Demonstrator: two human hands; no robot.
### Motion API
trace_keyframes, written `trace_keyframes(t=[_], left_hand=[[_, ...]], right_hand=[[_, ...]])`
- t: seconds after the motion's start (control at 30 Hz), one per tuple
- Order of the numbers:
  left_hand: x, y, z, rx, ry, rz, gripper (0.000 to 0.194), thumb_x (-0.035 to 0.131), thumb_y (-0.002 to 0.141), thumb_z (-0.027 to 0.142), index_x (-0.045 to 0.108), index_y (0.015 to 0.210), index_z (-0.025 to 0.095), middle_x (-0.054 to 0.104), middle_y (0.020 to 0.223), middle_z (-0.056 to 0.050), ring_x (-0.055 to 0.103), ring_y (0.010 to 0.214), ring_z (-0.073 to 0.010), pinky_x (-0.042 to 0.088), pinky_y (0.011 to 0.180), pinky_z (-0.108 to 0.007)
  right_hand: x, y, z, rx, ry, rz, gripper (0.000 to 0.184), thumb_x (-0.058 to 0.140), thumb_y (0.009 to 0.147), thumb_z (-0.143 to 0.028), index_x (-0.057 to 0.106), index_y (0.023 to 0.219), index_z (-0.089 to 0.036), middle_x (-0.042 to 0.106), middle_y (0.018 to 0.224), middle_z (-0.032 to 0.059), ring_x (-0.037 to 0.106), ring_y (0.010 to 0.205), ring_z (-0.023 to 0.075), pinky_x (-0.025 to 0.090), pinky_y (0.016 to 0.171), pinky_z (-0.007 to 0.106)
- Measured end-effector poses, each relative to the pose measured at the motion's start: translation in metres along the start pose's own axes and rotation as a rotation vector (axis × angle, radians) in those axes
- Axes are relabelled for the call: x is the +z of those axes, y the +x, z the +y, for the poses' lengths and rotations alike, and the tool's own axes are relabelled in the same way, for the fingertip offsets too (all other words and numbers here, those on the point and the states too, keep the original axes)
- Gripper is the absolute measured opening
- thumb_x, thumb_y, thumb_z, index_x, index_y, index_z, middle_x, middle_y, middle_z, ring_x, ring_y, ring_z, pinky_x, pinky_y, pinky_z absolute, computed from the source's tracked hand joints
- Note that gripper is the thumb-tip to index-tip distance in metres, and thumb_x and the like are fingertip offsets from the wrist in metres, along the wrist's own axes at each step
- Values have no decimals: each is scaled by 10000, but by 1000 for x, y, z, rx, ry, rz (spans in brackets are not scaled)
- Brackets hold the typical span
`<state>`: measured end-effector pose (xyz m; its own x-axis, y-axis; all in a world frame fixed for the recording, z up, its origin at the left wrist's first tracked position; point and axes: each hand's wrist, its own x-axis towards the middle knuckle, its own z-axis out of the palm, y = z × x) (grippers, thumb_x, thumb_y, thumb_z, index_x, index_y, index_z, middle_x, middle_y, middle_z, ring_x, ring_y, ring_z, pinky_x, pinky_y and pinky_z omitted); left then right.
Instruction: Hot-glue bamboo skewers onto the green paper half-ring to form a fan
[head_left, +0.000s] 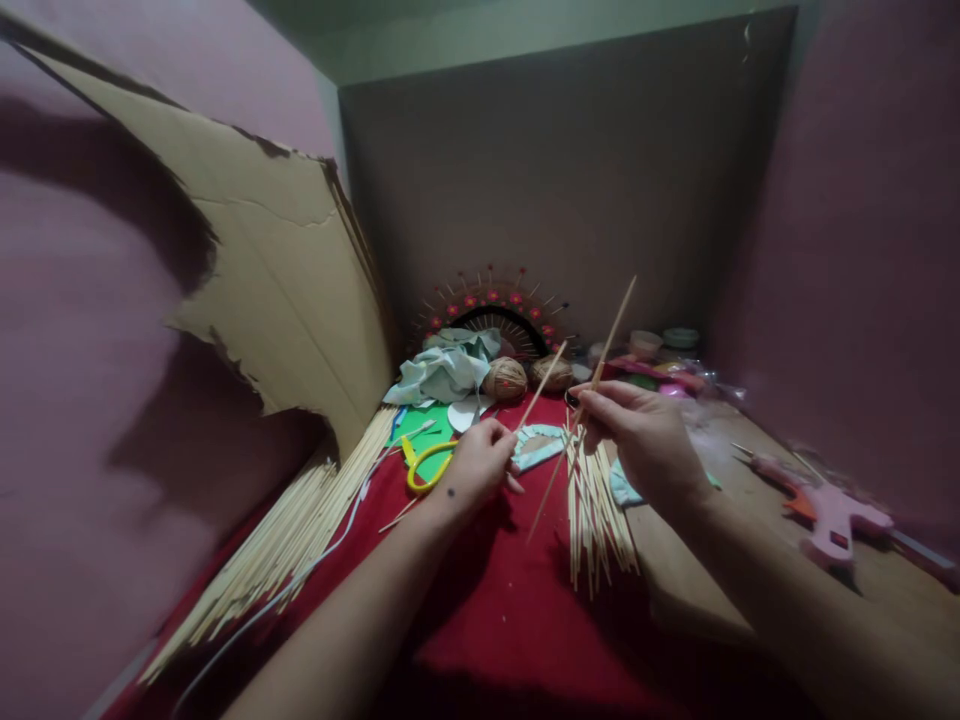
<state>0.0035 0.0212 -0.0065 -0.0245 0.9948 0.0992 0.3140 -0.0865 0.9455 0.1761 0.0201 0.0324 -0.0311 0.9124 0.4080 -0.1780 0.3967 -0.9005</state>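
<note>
Left hand [480, 465] closed, pinching short stick [541, 385], tip pointing up and away. Right hand [646, 440] closed on long stick [592, 385], held slanted over red cloth [495, 600]. Small stick pile [596, 510] lies just under right hand, easy to grab. Big stick bundle [300, 535] sits well left, by torn cardboard [285, 290]. Pink glue gun [825, 515] waits far right.

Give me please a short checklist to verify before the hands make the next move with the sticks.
1. Left hand pinches a thin stick: ok.
2. Right hand grips a long stick: ok.
3. The two held sticks stay apart: cannot tell, they run close near the fingers.
4. Small stick bundle lies within reach under the right hand: ok.
5. Yellow scissors lie on the red cloth, away from the fingers: ok.
6. Pink glue gun is on or off: cannot tell.
</note>
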Motion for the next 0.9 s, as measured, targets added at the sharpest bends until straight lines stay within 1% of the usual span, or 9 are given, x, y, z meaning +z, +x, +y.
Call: trace_keyframes(t=[0.1, 0.2, 0.37, 0.5, 0.57, 0.6, 0.67, 0.77, 0.9], left_hand=[[11, 5, -9, -20, 154, 46, 146, 448, 838, 282, 445, 728, 186, 498, 486, 34, 556, 397, -150, 373, 385, -210], [19, 10, -12, 3, 287, 105, 164, 441, 845, 239, 474, 696, 179, 568, 586, -23, 617, 590, -187, 432, 540, -260], [13, 10, -10, 51, 385, 96, 39, 538, 778, 177, 552, 800, 148, 621, 773, -87, 586, 825, -229, 410, 720, -310], [-9, -2, 1, 79, 296, -87, 196, 509, 817, 269, 594, 931, 134, 577, 716, -25, 525, 620, -136, 395, 578, -238], [-20, -10, 7, 79, 185, -311, 305, 499, 836, 364, 598, 1032, 152, 518, 651, 21, 431, 499, -87, 338, 483, -202], [-24, -13, 9, 77, 104, -465, 357, 535, 818, 374, 575, 1104, 163, 493, 641, 37, 390, 477, -73, 311, 464, -192], [-25, -17, 10, 117, 3, -636, 397, 620, 764, 326, 562, 1128, 177, 470, 638, 55, 357, 492, -63, 299, 477, -188], [-18, -18, 9, 259, 65, -583, 148, 620, 769, 262, 630, 863, 149, 524, 676, 32, 435, 615, -86, 367, 605, -213], [-11, -21, 9, 319, 171, -496, 158, 570, 816, 277, 598, 733, 145, 500, 635, 35, 437, 615, -92, 364, 601, -215]], right_hand=[[6, -3, -7, -47, -111, 7, 114, 682, 718, -259, 715, 742, -153, 604, 547, -16, 488, 458, 76, 390, 444, 208], [14, -7, -13, -85, -163, -28, 90, 670, 718, -236, 725, 726, -165, 609, 560, -15, 492, 499, 87, 400, 477, 220], [23, -10, -10, -90, -190, -93, 95, 659, 732, -233, 719, 745, -160, 594, 550, -24, 470, 455, 81, 378, 453, 227], [22, -9, -8, -101, -200, -71, 71, 665, 731, -198, 724, 751, -164, 654, 625, -7, 541, 543, 93, 429, 529, 229], [22, -9, -8, -110, -206, -74, 73, 670, 728, -195, 726, 756, -160, 652, 616, -8, 543, 549, 95, 433, 529, 229], [21, -9, -9, -112, -208, -79, 77, 670, 729, -199, 726, 759, -155, 644, 604, -10, 534, 537, 93, 430, 517, 228], [21, -10, -8, -112, -202, -88, 88, 668, 733, -207, 723, 764, -145, 634, 598, -11, 522, 527, 90, 426, 503, 226], [23, -11, -8, -114, -179, -99, 96, 663, 742, -216, 718, 770, -142, 630, 607, -10, 520, 538, 88, 426, 507, 222], [23, -12, -9, -127, -166, -123, 86, 661, 743, -213, 710, 761, -145, 621, 605, -14, 515, 543, 86, 426, 517, 223]])
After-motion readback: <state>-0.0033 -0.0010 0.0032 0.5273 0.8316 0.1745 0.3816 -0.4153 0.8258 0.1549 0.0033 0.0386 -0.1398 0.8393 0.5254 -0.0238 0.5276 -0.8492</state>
